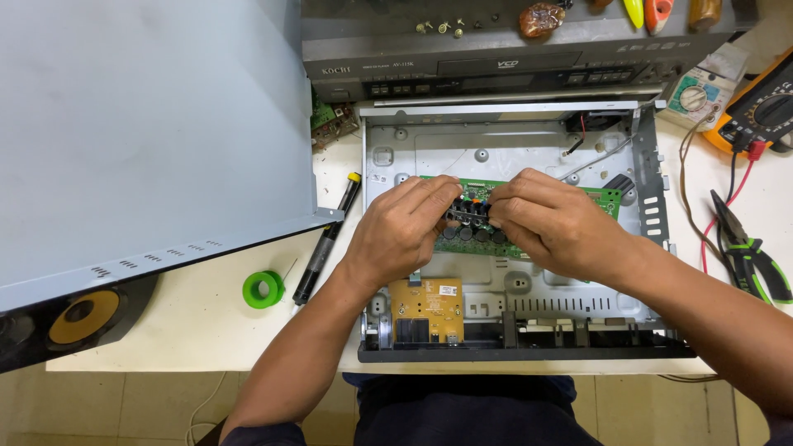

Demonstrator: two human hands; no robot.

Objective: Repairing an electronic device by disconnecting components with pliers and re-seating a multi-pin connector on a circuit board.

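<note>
An opened grey metal chassis [429, 149] lies on the white table in front of me. Inside it sits a green circuit board [607, 198] with several dark cylindrical capacitors [469, 234]. My left hand [405, 227] and my right hand [553, 223] meet over the board's middle. Both pinch a small dark part [469, 212] among the capacitors with their fingertips. A smaller tan board [425, 301] sits near the chassis front edge, below my left hand.
A grey cover panel [149, 132] lies at the left over a speaker [83, 318]. A black tool with a yellow tip [326, 244] and a green solder spool [263, 289] lie beside the chassis. A disc player [496, 58] stands behind; green-handled pliers [756, 256] and a multimeter [764, 107] lie right.
</note>
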